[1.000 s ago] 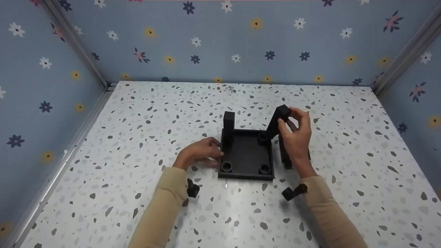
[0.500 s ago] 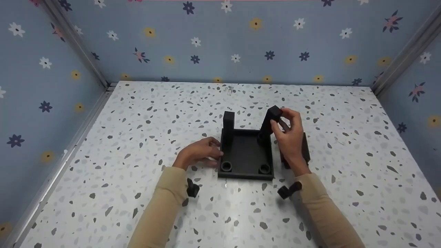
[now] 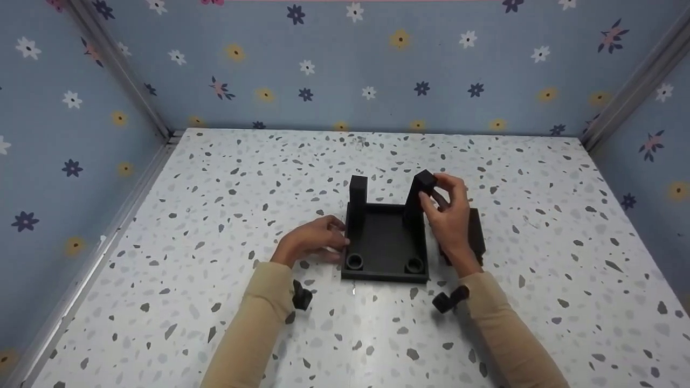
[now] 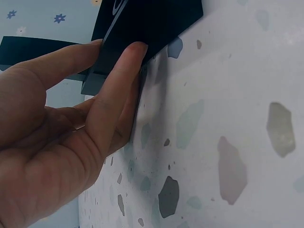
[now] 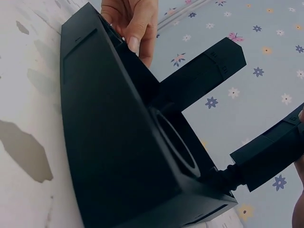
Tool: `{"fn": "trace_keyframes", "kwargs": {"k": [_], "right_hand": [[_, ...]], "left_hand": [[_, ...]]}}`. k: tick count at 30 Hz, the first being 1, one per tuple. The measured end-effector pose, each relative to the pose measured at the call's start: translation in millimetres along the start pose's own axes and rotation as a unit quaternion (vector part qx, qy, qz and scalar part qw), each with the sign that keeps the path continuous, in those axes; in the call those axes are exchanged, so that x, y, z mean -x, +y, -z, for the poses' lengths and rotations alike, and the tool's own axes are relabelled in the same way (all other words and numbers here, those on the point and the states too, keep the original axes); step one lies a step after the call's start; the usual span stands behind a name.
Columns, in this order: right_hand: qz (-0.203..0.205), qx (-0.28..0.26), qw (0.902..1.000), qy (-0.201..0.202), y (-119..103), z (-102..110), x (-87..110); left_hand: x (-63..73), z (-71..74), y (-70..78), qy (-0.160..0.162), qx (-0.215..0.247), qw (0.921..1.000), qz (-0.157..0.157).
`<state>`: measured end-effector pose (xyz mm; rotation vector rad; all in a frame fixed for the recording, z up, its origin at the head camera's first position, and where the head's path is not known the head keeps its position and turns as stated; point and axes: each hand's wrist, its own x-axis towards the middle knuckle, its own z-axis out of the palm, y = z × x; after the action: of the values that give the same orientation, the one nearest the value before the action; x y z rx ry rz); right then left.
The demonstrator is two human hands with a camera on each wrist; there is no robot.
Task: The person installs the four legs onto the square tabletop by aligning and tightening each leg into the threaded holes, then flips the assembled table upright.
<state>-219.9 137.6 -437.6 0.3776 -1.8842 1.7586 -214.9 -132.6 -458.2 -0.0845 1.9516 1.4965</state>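
Moved slightly leftward since the earlier frame, one black leg [image 3: 414,200] is now held at the far right corner of a black tray [image 3: 384,277]. Against the tray's left wall, fingertips of the left hand [image 3: 315,236] are rested; beyond them, another leg [image 3: 358,199] is stood upright. By the right hand [image 3: 451,218] the first leg is pinched near its top; it is judged light, stiff and smooth, best gripped by its flat sides. Beside the right wrist, dark pieces [image 3: 476,237] are laid. Beneath both hands, a speckled tabletop [image 3: 161,258] is seen, enclosed by flowered walls [image 3: 345,73].
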Motion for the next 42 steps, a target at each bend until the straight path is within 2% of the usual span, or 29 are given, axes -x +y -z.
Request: {"fn": "trace_keyframes", "kwargs": {"k": [7,14,18,21,26,29,31,36,40,42], "right_hand": [[0.002,0.002,1.0000,-0.007,0.4,1.0,1.8],[0.047,0.067,0.9965,-0.018,-3.7,-0.1,4.9],[0.061,0.106,0.9924,-0.007,-7.9,-1.9,5.6],[0.056,0.130,0.9900,0.008,-12.3,-3.4,5.2],[0.005,0.122,0.9923,0.020,-18.0,-3.9,0.5],[-0.046,0.093,0.9946,0.007,-19.2,-2.2,-4.7],[-0.085,0.054,0.9949,-0.011,-14.4,0.1,-9.7],[-0.161,-0.026,0.9837,-0.076,4.4,8.4,-19.8],[-0.180,-0.059,0.9737,-0.127,9.8,12.8,-23.0],[-0.183,-0.071,0.9705,-0.140,10.6,13.7,-24.5]], "left_hand": [[0.7,-0.6,1.7,-0.004,0.008,1.0000,0.001],[-0.2,0.2,1.5,-0.001,-0.003,1.0000,0.000],[-0.8,0.1,1.0,-0.001,-0.006,1.0000,0.001],[-1.8,-0.2,0.3,0.001,-0.006,1.0000,0.003],[-3.1,-0.4,-0.6,0.002,-0.008,1.0000,0.002],[-2.9,0.1,-0.5,0.001,-0.009,1.0000,0.002],[-2.3,0.7,-0.3,0.002,-0.009,1.0000,0.003],[-1.4,1.2,-0.2,-0.001,-0.006,1.0000,0.002],[-1.2,0.8,-1.2,-0.002,-0.007,1.0000,-0.003],[-1.1,0.8,-1.6,0.000,-0.005,1.0000,-0.005]]}}
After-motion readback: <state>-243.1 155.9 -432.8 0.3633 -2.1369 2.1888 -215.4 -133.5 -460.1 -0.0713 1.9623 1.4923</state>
